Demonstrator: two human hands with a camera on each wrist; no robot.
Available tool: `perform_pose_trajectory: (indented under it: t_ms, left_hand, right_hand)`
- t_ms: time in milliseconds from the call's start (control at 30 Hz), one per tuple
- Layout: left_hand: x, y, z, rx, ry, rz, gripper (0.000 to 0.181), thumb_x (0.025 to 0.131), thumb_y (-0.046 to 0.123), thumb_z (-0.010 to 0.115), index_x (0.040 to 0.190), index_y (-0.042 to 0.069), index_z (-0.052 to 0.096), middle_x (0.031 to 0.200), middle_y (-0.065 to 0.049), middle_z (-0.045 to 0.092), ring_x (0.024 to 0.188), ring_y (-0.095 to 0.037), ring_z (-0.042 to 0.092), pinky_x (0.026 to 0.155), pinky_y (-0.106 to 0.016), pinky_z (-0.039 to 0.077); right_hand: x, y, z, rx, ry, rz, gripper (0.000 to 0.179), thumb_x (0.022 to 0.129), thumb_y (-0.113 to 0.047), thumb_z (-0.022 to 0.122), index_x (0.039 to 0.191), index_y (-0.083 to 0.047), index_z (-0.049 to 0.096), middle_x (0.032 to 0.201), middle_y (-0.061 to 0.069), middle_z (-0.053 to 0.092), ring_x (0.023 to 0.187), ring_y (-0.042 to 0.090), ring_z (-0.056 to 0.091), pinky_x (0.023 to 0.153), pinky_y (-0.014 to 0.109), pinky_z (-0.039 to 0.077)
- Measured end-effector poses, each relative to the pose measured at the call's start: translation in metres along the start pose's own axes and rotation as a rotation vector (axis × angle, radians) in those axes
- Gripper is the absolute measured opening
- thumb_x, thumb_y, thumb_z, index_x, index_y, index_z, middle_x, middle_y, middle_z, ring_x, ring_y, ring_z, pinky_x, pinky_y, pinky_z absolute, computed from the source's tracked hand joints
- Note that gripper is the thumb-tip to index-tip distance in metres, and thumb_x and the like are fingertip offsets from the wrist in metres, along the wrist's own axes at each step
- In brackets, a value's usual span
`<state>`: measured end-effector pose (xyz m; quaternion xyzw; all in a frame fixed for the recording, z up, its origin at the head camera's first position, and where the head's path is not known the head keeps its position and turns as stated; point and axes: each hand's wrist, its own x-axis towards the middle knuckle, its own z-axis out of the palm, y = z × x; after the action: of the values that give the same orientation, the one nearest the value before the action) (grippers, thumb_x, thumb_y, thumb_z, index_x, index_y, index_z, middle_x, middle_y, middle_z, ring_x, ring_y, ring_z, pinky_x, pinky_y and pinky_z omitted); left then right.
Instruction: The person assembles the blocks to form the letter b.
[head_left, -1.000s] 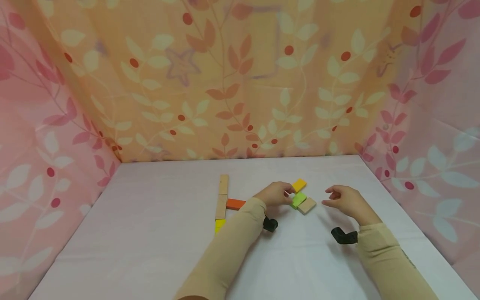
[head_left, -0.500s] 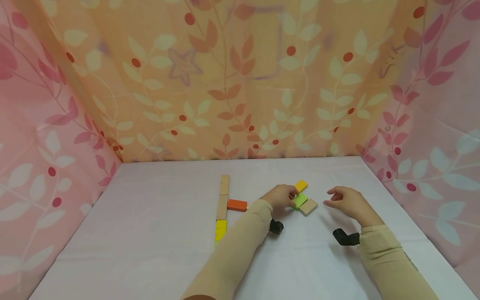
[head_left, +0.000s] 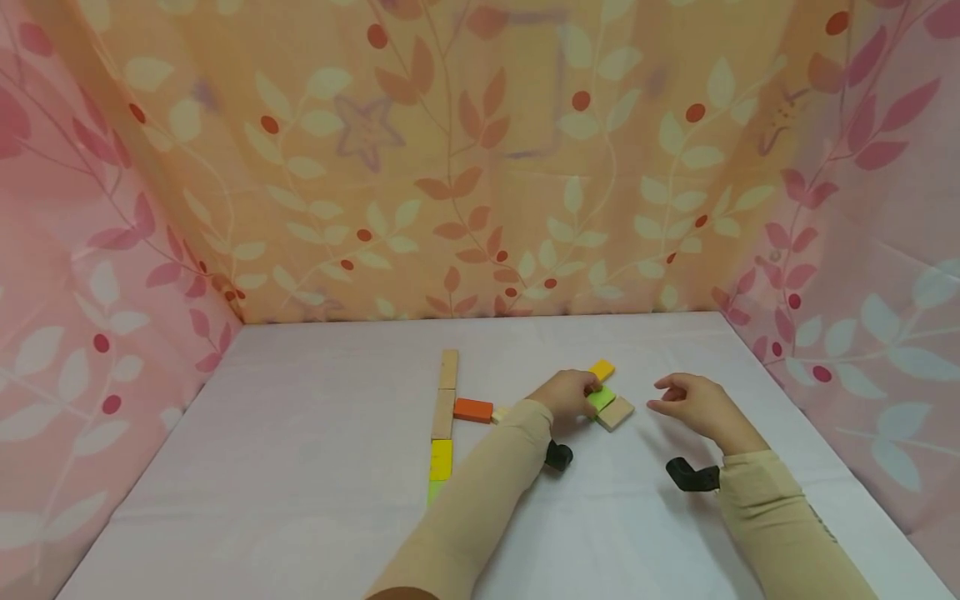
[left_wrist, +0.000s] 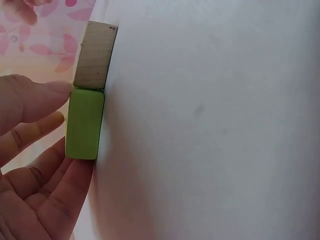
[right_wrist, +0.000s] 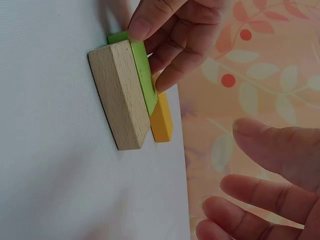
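Observation:
My left hand [head_left: 566,392] pinches a light green wooden block [left_wrist: 85,125], thumb at its top edge and fingers along its end and far side. That block lies against a plain wooden block [right_wrist: 117,97], end to end in the left wrist view. Just behind them sits an amber-yellow block [head_left: 602,370], close to the left fingertips. My right hand [head_left: 693,408] hovers to the right of this group, holding nothing, its fingers loosely bent and thumb apart. In the right wrist view its fingers [right_wrist: 260,197] show at the lower right.
Left of the left forearm runs a line of blocks: two plain wooden ones [head_left: 443,414], a yellow one [head_left: 442,459] and a green one [head_left: 436,490] partly hidden by the sleeve. An orange-red block [head_left: 473,411] juts right from it toward a pale block [head_left: 500,412]. Patterned cloth walls surround the white table.
My left hand has shifted slightly right over the green block, uncovering more of the orange-red block and the line of blocks. My right hand has stayed nearly still.

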<state>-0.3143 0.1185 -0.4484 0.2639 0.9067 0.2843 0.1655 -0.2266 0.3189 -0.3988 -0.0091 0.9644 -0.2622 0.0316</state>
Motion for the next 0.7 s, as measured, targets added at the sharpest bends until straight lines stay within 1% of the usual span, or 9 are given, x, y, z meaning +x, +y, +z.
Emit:
perform_pose_trajectory:
  t_ms: [200, 433, 567, 700]
  left_hand:
    - [0.002, 0.003, 0.003, 0.025, 0.024, -0.009, 0.038, 0.077, 0.015, 0.072, 0.113, 0.019, 0.062, 0.098, 0.008, 0.06, 0.089, -0.005, 0.051, 0.086, -0.023, 0.042]
    - [0.002, 0.008, 0.004, 0.08, 0.063, -0.027, 0.042, 0.074, 0.018, 0.075, 0.113, 0.019, 0.061, 0.098, 0.007, 0.061, 0.087, -0.005, 0.052, 0.084, -0.024, 0.043]
    - [0.001, 0.01, 0.005, 0.108, 0.066, -0.034, 0.046, 0.072, 0.018, 0.076, 0.116, 0.02, 0.061, 0.1, 0.007, 0.061, 0.088, -0.005, 0.052, 0.083, -0.023, 0.043]
    - [0.001, 0.011, 0.006, 0.139, 0.063, -0.05, 0.044, 0.073, 0.019, 0.076, 0.115, 0.019, 0.062, 0.102, 0.008, 0.061, 0.087, -0.005, 0.05, 0.082, -0.022, 0.043]
  right_hand:
    - [-0.002, 0.001, 0.0, 0.0, 0.004, 0.004, 0.049, 0.08, -0.035, 0.068, 0.113, 0.001, 0.058, 0.088, 0.009, 0.061, 0.083, 0.025, 0.054, 0.072, 0.043, 0.046]
    - [-0.002, 0.002, 0.0, -0.005, 0.003, -0.002, 0.049, 0.08, -0.036, 0.068, 0.112, 0.001, 0.059, 0.086, 0.008, 0.061, 0.08, 0.023, 0.054, 0.069, 0.04, 0.045]
    - [-0.001, 0.003, 0.001, -0.001, -0.004, 0.012, 0.05, 0.08, -0.036, 0.068, 0.113, 0.0, 0.059, 0.087, 0.008, 0.061, 0.081, 0.023, 0.054, 0.069, 0.039, 0.046]
    - [0.0, 0.005, 0.003, 0.005, -0.014, 0.032, 0.055, 0.079, -0.041, 0.068, 0.115, 0.0, 0.058, 0.088, 0.008, 0.061, 0.081, 0.023, 0.053, 0.069, 0.039, 0.047]
